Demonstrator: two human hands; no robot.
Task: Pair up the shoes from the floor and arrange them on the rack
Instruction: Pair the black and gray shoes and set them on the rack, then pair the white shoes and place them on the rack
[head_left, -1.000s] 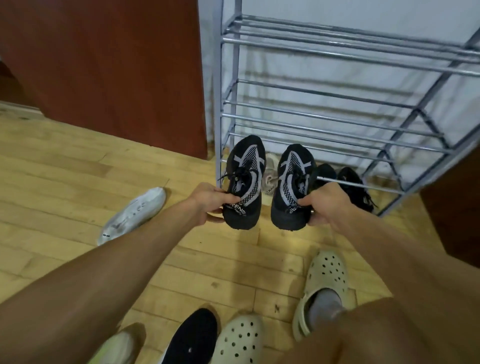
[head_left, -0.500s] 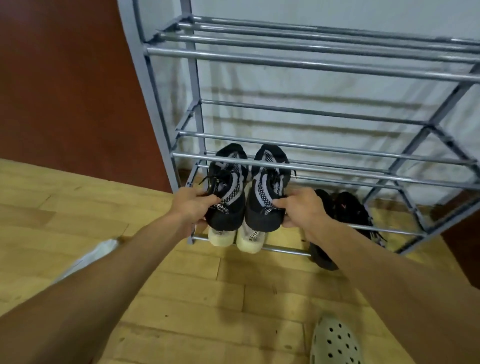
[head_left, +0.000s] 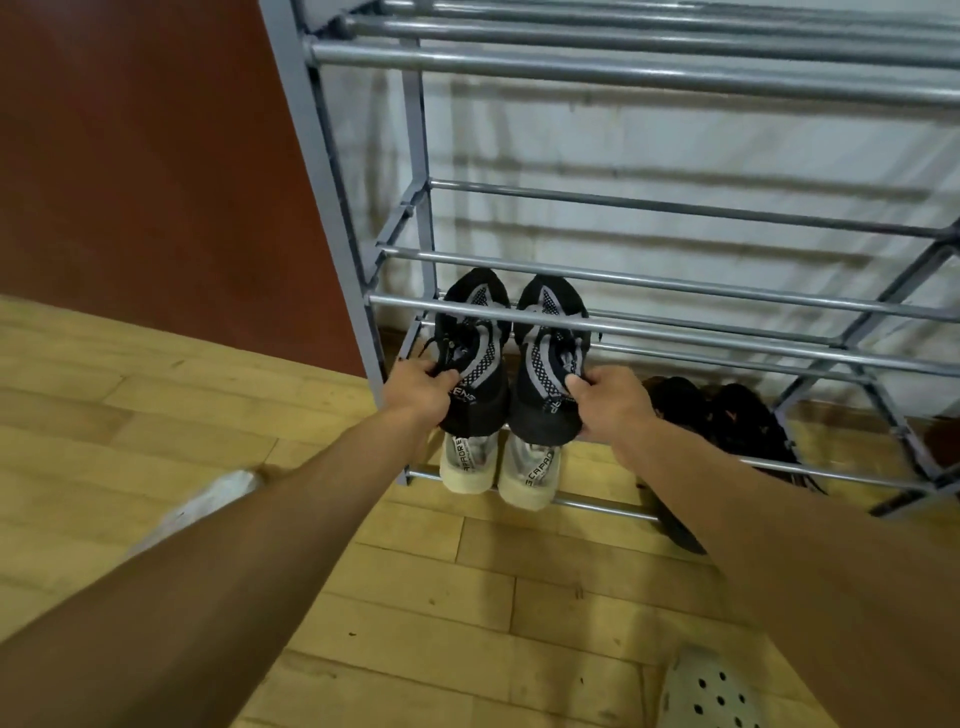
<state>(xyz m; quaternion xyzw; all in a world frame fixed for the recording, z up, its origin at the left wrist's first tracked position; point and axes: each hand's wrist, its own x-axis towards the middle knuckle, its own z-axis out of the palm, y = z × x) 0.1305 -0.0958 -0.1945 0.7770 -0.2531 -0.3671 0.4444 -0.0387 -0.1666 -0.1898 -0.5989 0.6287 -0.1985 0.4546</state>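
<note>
Two black sneakers with grey patterned tops sit side by side, toes pointing into the grey metal shoe rack (head_left: 649, 332) at its left end. My left hand (head_left: 418, 389) grips the heel of the left black sneaker (head_left: 475, 358). My right hand (head_left: 610, 402) grips the heel of the right black sneaker (head_left: 545, 364). Their toes pass under a rack bar. Below them a pair of white sneakers (head_left: 496, 465) rests on the bottom tier, heels out. A pair of black shoes (head_left: 727, 423) lies on the bottom tier to the right.
A loose white shoe (head_left: 208, 501) lies on the wooden floor at the left, partly behind my left forearm. A pale perforated clog (head_left: 709, 693) on a foot shows at the bottom edge. A red-brown panel (head_left: 156, 171) stands left of the rack; a white sheet hangs behind it.
Both hands have carried the black sneakers forward from above the floor into the rack's left end, over the white pair. The view has moved closer to the rack.
</note>
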